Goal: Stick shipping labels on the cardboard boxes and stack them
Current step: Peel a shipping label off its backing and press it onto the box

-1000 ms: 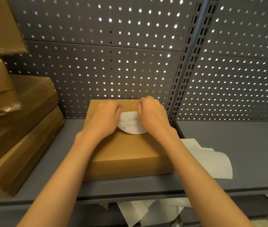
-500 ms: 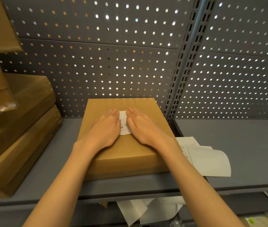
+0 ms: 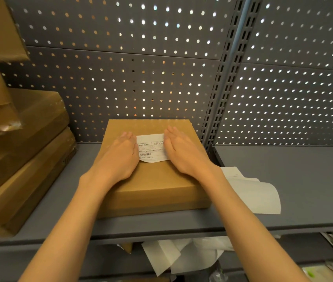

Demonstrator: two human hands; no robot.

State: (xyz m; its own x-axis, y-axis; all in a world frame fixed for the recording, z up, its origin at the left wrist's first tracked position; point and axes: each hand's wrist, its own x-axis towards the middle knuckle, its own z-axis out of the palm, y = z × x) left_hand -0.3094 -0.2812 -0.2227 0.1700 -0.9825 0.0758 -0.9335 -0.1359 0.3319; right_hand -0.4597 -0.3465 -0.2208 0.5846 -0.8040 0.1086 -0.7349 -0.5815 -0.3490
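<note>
Both hands have slid apart, left hand [image 3: 118, 157] and right hand [image 3: 184, 151] flat and open, holding nothing, pressing the label [image 3: 151, 147]. Box [image 3: 153, 184] looks stiff, light; grip its sides.

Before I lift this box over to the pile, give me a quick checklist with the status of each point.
1. Label is on the box top: ok.
2. Label fully pressed down: not ok, its near edge looks slightly lifted.
3. Left hand and right hand flat on the box, either side of the label: ok.
4. Stack of boxes sits level: not ok, they lean.
5. Loose backing paper touches the box: cannot tell.
</note>
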